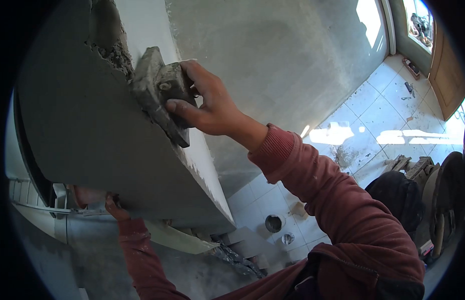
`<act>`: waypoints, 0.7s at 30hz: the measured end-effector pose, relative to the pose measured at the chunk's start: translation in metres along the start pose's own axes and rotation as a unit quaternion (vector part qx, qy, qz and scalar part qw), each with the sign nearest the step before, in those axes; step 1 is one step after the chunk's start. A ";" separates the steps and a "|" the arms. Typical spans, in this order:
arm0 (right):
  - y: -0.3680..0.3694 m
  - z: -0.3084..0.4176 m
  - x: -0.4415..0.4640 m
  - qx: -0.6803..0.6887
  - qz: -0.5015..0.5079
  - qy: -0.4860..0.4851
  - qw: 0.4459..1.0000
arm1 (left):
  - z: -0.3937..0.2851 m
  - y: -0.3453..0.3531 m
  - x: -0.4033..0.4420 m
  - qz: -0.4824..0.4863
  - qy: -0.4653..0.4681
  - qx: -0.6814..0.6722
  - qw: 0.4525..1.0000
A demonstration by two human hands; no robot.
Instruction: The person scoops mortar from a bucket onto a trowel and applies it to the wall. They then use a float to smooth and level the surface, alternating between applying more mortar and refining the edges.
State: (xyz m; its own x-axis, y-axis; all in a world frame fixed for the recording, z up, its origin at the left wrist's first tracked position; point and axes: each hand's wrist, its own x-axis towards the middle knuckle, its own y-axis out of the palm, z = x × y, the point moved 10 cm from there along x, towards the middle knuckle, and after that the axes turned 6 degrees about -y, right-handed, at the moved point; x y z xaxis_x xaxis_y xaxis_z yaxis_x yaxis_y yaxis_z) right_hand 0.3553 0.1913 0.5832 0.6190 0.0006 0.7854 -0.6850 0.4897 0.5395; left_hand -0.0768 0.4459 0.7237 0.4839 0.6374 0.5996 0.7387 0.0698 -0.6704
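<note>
My right hand (210,102) is closed round the block handle of a plaster-caked float (148,82). The float lies tilted against the edge where a dark grey plastered wall face (92,130) meets a pale strip (205,165). Just above it, the edge is broken, with a rough hollow (110,37). Low on the left, my left hand (116,207) is at the wall's lower edge, fingers curled. Beside those fingers is a pinkish object (87,195); what the hand grips is too small and dark to make out.
A metal ladder-like frame (40,200) is at far left. On the tiled floor (360,105) below stand a bucket (274,223) and a small container (288,238). Dark plastic sheeting (237,260) lies near the wall's foot. A wooden door (447,70) is at the upper right.
</note>
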 end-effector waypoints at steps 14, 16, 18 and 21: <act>0.004 -0.046 -0.048 -0.102 0.012 0.091 0.991 | -0.004 0.008 -0.001 0.003 0.003 -0.024 1.000; -0.005 -0.046 -0.056 -0.059 -0.013 0.108 0.992 | 0.004 -0.002 0.005 0.001 0.011 -0.018 1.000; -0.015 -0.032 -0.063 0.003 -0.050 0.092 0.994 | 0.017 -0.010 0.005 -0.010 -0.004 0.019 1.000; -0.005 0.025 -0.072 0.014 -0.005 -0.047 0.999 | 0.007 -0.003 0.001 -0.025 0.004 -0.006 1.000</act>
State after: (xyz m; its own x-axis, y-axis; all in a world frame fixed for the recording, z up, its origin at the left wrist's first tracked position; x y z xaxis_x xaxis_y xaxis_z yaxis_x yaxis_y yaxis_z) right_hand 0.3047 0.1675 0.5320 0.5872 -0.0863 0.8048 -0.6907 0.4650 0.5538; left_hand -0.0816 0.4518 0.7236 0.4497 0.6275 0.6357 0.7679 0.0918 -0.6339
